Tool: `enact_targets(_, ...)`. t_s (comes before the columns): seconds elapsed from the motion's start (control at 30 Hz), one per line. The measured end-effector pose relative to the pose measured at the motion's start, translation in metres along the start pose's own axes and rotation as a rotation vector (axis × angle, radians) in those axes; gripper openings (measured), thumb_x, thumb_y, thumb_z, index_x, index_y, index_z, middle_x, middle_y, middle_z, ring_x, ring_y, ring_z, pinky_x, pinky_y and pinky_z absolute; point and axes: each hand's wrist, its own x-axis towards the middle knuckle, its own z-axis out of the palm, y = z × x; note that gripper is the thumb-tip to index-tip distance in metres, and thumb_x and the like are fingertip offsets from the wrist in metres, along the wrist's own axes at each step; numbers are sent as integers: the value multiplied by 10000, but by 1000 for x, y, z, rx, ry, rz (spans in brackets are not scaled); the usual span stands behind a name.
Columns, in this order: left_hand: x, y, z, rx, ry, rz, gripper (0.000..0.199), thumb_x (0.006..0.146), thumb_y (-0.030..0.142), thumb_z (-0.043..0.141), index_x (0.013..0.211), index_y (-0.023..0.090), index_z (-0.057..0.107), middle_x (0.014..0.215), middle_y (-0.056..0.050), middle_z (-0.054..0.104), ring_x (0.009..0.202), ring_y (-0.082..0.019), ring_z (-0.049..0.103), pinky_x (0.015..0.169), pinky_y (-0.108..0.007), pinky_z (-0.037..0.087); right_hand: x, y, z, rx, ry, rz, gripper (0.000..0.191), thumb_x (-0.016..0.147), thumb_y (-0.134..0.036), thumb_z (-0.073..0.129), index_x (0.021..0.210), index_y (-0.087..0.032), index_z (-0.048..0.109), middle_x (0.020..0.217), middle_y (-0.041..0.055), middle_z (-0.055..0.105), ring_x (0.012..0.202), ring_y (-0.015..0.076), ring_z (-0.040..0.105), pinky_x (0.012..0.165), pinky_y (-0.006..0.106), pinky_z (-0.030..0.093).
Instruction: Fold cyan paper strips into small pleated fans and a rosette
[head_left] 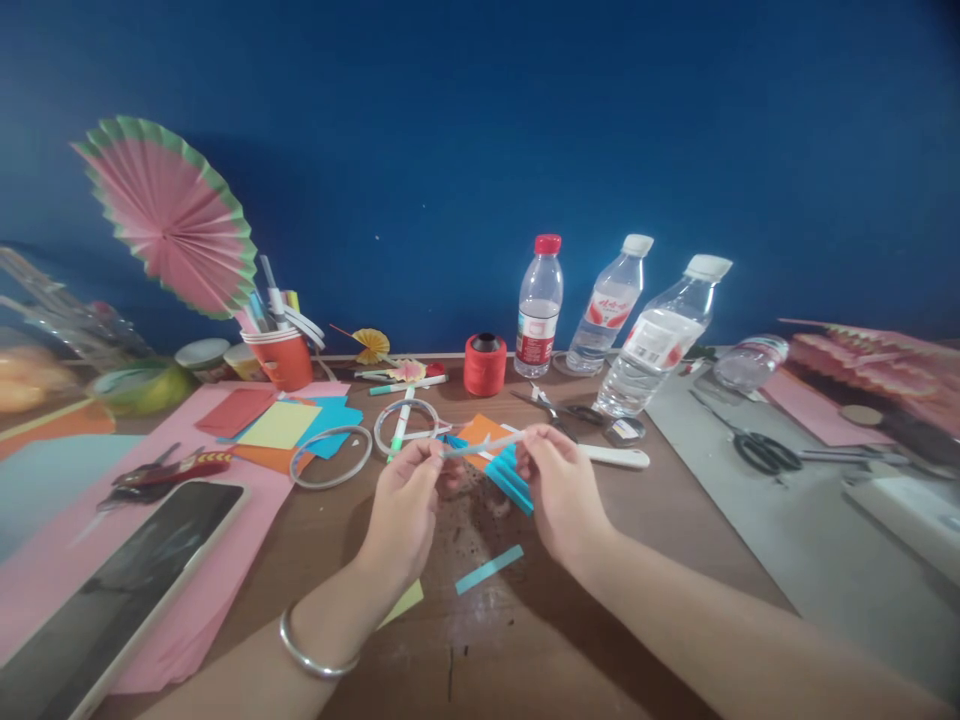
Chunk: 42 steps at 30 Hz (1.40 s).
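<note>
Hands [405, 497] hold strip [482, 447] crosswise, slightly slanted.

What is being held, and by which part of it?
A pale strip, pinched near its two ends: one by the left hand, the other by the right hand.

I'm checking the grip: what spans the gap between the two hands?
A pale strip, pinched by the left hand and right hand, seen in the head view.
</note>
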Motion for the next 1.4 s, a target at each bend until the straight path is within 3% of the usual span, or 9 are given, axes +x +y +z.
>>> enact_targets(0.2,7,1,-4,-49,135,71,82,721,233,542,733,184,477,739,14,580,662,-107,588,567,-201,453,45,-14,-25,2,281,-223,125,676,-255,481,606,-206,389,526,-70,404,416,68,379,408,214,283)
enact_targets(0.33,7,0,-7,20,131,62,87,731,258,535,737,195,475,665,10,575,615,-121,592,509,-200,438,66,-24,-40,-232,275,-287,200,659,-254,542,843,-209,476,620,-35,549,512,103,501,443,211,346)
enact_targets(0.5,-1,2,-5,324,-61,173,38,742,182,488,706,185,478,723,18,565,627,-104,548,554,-213,417,51,-27,-31,-469,-71,-249,185,702,-341,568,754,-166,589,703,27,622,684,146,561,619,263,425)
enact_targets(0.63,-11,8,0,726,-205,384,94,746,121,448,696,177,504,775,0,557,766,-134,522,676,-240,402,26,-28,-14,-321,-628,99,235,737,-355,547,739,-134,627,698,28,624,665,125,565,654,265,430)
enact_targets(0.77,-12,11,1,888,-173,537,92,765,151,448,709,180,516,851,-22,524,850,-159,497,732,-267,395,14,-29,-9,-301,-789,288,213,695,-326,609,795,-140,636,674,6,626,600,108,558,614,257,427)
enact_targets(0.97,-10,6,-3,947,-94,485,152,827,197,391,939,193,493,946,-45,546,864,-161,518,758,-291,413,24,-25,-13,-318,-583,181,151,637,-272,662,660,-135,604,557,-34,572,518,69,488,553,211,369)
enact_targets(1.17,-18,4,3,1448,-618,590,295,799,219,454,1080,243,541,1116,-50,551,1055,-222,448,911,-396,338,34,-27,-16,-202,-381,167,206,632,-289,649,769,-137,625,598,-30,558,508,62,468,534,207,358)
enact_targets(1.3,-22,5,6,1599,-724,615,381,808,308,458,1184,256,472,1189,-45,529,1114,-239,410,953,-427,294,31,-27,-15,-244,-420,142,226,668,-313,614,817,-144,610,598,-23,566,491,62,452,509,205,339)
enact_targets(1.4,-23,7,8,1616,-731,622,318,807,291,461,1114,232,521,1143,-50,556,1085,-238,431,939,-419,309,30,-27,-13,-332,-423,93,201,684,-309,593,783,-135,610,520,-49,508,462,58,405,471,196,301)
